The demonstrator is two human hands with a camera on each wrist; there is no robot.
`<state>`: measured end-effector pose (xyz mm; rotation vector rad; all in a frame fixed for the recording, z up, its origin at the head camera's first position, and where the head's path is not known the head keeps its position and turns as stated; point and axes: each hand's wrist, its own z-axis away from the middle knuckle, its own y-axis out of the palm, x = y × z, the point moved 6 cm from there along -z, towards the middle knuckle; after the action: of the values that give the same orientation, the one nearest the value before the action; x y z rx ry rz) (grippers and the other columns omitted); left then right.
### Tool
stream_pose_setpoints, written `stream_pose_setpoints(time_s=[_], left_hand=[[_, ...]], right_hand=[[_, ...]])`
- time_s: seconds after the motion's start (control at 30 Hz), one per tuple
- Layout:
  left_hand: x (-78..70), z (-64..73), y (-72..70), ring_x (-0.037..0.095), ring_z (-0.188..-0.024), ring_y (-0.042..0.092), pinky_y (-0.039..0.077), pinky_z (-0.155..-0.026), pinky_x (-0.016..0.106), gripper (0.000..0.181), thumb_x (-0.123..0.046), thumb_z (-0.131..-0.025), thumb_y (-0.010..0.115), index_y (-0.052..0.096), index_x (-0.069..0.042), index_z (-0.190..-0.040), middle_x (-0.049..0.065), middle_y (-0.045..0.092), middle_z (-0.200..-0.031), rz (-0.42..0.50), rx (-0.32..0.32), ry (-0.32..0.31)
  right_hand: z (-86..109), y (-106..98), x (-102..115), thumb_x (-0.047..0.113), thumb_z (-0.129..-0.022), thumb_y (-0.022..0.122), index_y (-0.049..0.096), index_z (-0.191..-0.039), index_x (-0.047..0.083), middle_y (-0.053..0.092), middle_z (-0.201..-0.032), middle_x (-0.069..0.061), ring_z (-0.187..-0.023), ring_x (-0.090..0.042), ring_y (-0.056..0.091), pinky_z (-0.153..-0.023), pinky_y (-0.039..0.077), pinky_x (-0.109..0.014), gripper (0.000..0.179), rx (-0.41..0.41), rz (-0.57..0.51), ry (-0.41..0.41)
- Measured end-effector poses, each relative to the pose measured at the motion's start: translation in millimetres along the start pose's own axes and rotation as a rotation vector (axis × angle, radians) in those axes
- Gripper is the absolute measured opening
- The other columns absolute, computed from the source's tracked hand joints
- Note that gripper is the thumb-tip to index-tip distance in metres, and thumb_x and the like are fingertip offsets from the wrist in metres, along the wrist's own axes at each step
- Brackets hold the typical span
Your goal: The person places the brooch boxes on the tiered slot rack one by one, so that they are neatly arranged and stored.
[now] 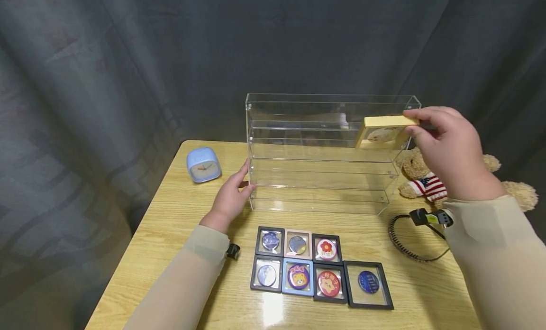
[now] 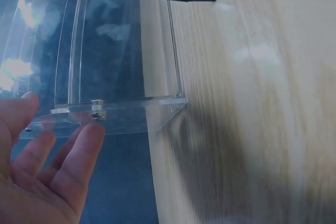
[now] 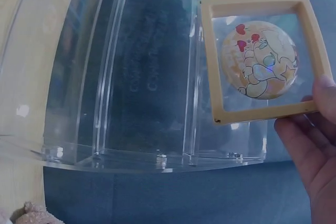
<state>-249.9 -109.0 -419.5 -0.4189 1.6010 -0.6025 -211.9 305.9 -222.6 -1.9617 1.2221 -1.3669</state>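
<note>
A clear acrylic display rack with several tiers stands upright on the wooden table. Between thumb and fingers, my right hand pinches a yellow square display frame by its upper right corner. That frame is held up in front of the rack's upper right part. Inside it, the right wrist view shows a round badge with a cartoon figure and red hearts. At the rack's left side panel, my left hand rests with thumb and fingers about the panel's edge, the fingers fairly straight.
Several framed badges lie in two rows before the rack, with a larger black frame at their right. A blue alarm clock stands at the left. On the right are a teddy bear and a coiled black cable.
</note>
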Motion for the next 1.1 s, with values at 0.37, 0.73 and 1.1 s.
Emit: stream_pose_setpoints(time_s=[0.37, 0.73, 1.1], left_hand=[[-0.3, 0.3, 1.2, 0.024, -0.12, 0.057, 0.047, -0.098, 0.048, 0.075, -0.023, -0.099, 0.063, 0.02, -0.05, -0.154, 0.002, 0.036, -0.156, -0.002, -0.009, 0.004], [-0.7, 1.2, 0.7, 0.024, -0.119, 0.057, 0.048, -0.098, 0.048, 0.075, -0.022, -0.099, 0.064, 0.022, -0.048, -0.155, 0.005, 0.038, -0.155, -0.009, -0.024, -0.002], [0.4, 0.6, 1.5, 0.024, -0.12, 0.057, 0.047, -0.099, 0.046, 0.073, -0.023, -0.1, 0.063, 0.022, -0.047, -0.155, 0.005, 0.039, -0.154, -0.016, -0.024, 0.002]], right_hand=[[-9.8, -1.3, -9.2, 0.026, -0.099, 0.062, 0.063, -0.137, 0.022, 0.053, -0.133, -0.008, -0.097, -0.019, 0.05, -0.064, 0.042, -0.011, 0.038, -0.024, -0.007, 0.044], [-13.7, 16.8, -26.0, 0.027, -0.101, 0.058, 0.06, -0.141, 0.023, 0.052, -0.139, -0.009, -0.104, -0.027, 0.051, -0.068, 0.041, -0.017, 0.04, 0.044, 0.019, 0.082], [-11.5, 33.9, -36.1, 0.024, -0.104, 0.053, 0.057, -0.143, 0.013, 0.052, -0.134, -0.019, -0.098, -0.035, 0.047, -0.07, 0.041, -0.047, 0.04, 0.148, 0.112, 0.055]])
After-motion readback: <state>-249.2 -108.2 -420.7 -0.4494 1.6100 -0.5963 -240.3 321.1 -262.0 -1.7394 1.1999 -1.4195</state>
